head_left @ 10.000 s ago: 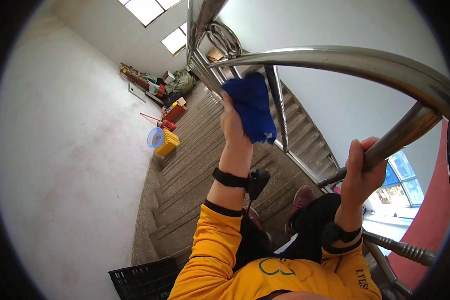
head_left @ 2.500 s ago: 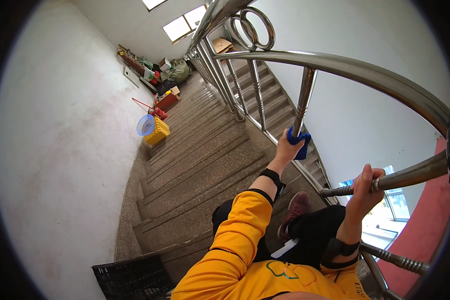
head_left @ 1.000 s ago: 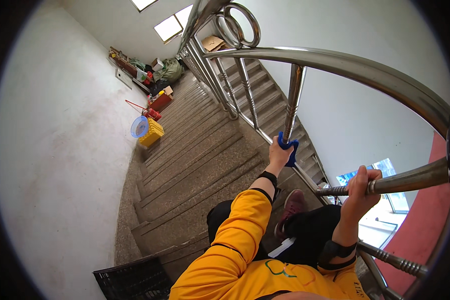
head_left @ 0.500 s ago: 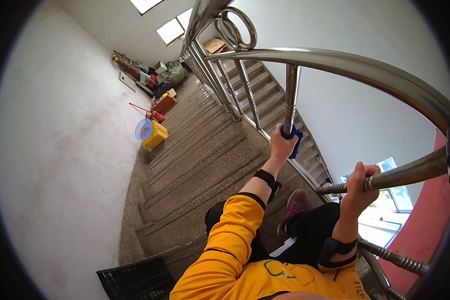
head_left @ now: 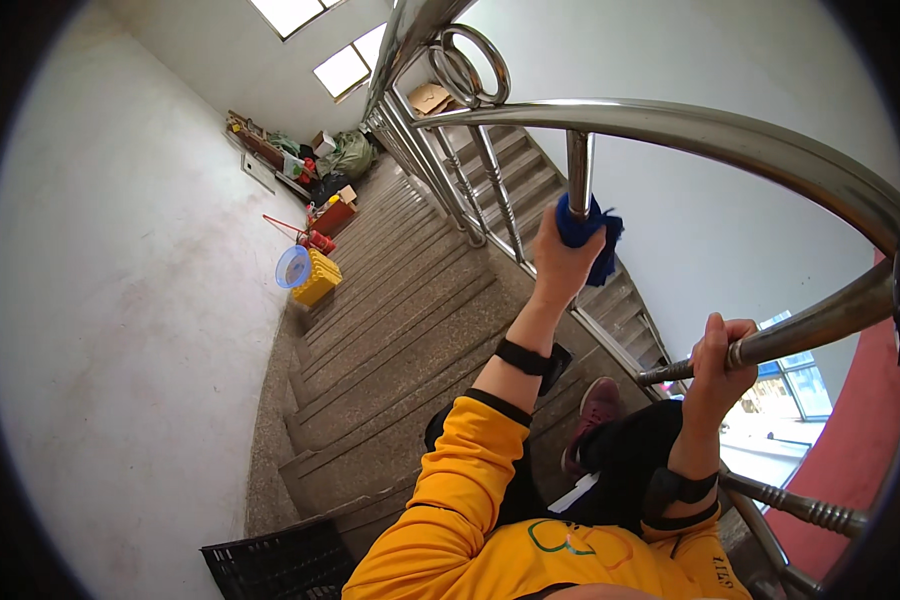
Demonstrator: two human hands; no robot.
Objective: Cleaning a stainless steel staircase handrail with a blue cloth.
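Observation:
My left hand is closed on a dark blue cloth, wrapped round an upright metal baluster of the stair railing. A loose end of the cloth hangs out on the baluster's right side. My right hand grips another metal baluster to the right, its thumb pointing up along it. Both posts join the curved shiny handrail above. Each wrist wears a black band. Part of the left fingers is hidden behind the cloth and the post.
Stone stairs run down ahead beside a white wall. Along them stand a yellow crate with a blue basin, a red fire extinguisher and piled bags. A black crate lies near my left side.
My left hand has slid up the baluster with the blue cloth, and more of the cloth shows. My right hand stays on its baluster. The view has shifted slightly.

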